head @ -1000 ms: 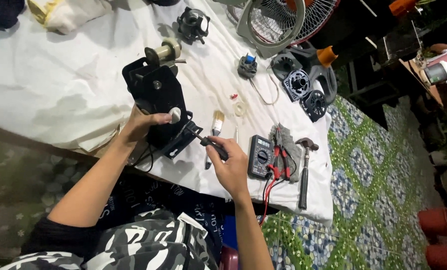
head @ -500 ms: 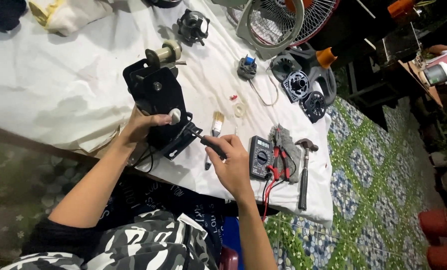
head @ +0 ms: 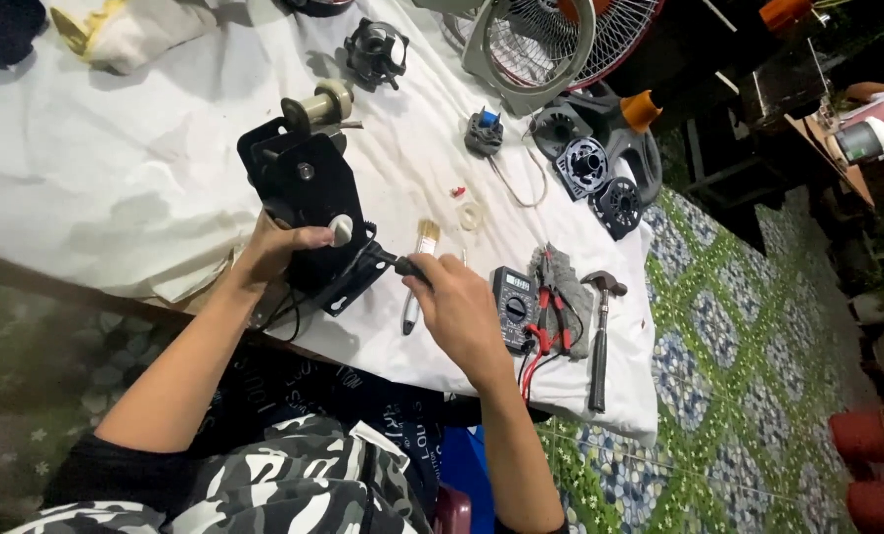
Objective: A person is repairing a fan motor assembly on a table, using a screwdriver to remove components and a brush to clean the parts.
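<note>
The left hand (head: 279, 249) stayed clamped on the black housing (head: 309, 203) while the right hand (head: 457, 307), gripping a screwdriver (head: 402, 265), had barely shifted, suggesting steady fastening work.

tool tip (head: 383, 259) hidden, fan guard (head: 541, 44) cropped

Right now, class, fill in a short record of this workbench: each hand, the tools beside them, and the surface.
Left hand: steadies the black fan housing, thumb by its white knob
Right hand: grip closed on a dark-handled screwdriver, tip at the housing's lower edge
Beside right hand: multimeter, pliers, hammer, small brush
Surface: white cloth
</note>
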